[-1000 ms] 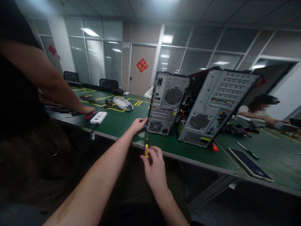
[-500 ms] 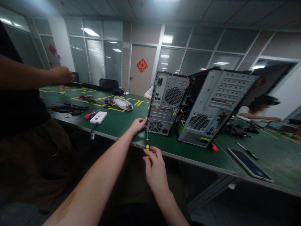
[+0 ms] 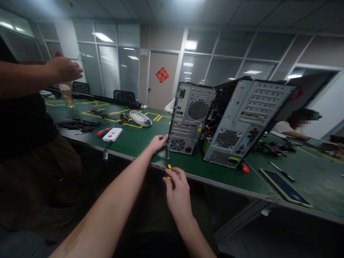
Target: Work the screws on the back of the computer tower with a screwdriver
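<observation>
My right hand (image 3: pixel 177 186) pinches the black and yellow handle of a screwdriver (image 3: pixel 169 166) between thumb and fingers. Its thin shaft points up and away, to the lower left edge of the smaller computer case (image 3: pixel 194 102); the tip is too small to make out. My left hand (image 3: pixel 158 143) is closed with its fingertips against that same edge, just left of the shaft. The case stands upright, its back panel with fan grille and ports facing me. To its right a larger computer case (image 3: pixel 236 138) leans at an angle.
On the green table (image 3: pixel 158 157) lie a white power bank (image 3: pixel 112 134), a red-handled tool (image 3: pixel 103 132), a racket-shaped white object (image 3: pixel 140 118) and cables (image 3: pixel 77 124). A phone (image 3: pixel 286 187) and knife-like tool (image 3: pixel 282 171) lie right. Co-workers stand left and sit far right.
The screwdriver handle has tilted slightly and my right fingers have shifted a little on it. My left hand and both cases stay put. The left co-worker's hand has risen, holding something thin.
</observation>
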{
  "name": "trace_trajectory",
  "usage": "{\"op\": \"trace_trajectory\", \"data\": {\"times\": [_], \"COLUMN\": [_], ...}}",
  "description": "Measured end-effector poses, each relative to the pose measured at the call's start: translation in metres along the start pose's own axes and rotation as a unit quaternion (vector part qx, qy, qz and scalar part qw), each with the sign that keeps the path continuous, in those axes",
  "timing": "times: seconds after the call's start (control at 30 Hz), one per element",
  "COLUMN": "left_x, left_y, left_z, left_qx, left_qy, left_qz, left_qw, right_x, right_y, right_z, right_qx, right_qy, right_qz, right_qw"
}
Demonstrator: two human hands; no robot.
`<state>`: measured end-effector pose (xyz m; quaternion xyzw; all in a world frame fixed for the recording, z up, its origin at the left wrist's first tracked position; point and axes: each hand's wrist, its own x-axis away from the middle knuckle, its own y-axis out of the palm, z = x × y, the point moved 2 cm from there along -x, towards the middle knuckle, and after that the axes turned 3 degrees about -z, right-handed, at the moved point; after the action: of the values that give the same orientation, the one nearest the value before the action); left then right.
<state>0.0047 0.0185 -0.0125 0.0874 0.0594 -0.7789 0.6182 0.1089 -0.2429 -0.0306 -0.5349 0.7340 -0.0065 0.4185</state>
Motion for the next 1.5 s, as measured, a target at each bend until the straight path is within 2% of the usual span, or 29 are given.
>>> {"op": "trace_trajectory", "data": {"times": [0.33,0.6,0.87,1.07,1.33,1.5], "left_x": [-0.0005,0.0000,0.0000,0.0005,0.0012,0.0019], "left_y": [-0.0013,-0.0012,-0.0003,0.0006,0.0006,0.0005], "left_z": [-0.0003,0.0004,0.0007,0.0016,0.0027,0.0037], "left_qx": [-0.020,-0.007,-0.009,0.000,-0.005,-0.006], "left_qy": [0.004,0.001,0.002,-0.001,-0.004,-0.007], "left_qz": [0.000,0.000,0.004,0.006,0.007,0.009], "left_qw": [1.000,1.000,1.000,1.000,1.000,1.000], "right_x": [0.0020,0.0002,0.0001,-0.0023,0.0010,0.0011], "right_y": [0.0019,0.0020,-0.0008,-0.0013,0.0008,0.0028], "right_z": [0.0038,-0.0019,-0.0024,-0.0038,-0.0013,0.0005], "right_qx": [0.008,-0.002,0.024,-0.009,0.020,-0.006], "right_qy": [-0.004,0.001,-0.011,0.005,-0.011,0.004], "right_qz": [-0.036,-0.001,-0.022,0.008,-0.012,0.005], "right_qw": [0.999,1.000,0.999,1.000,1.000,1.000]}}
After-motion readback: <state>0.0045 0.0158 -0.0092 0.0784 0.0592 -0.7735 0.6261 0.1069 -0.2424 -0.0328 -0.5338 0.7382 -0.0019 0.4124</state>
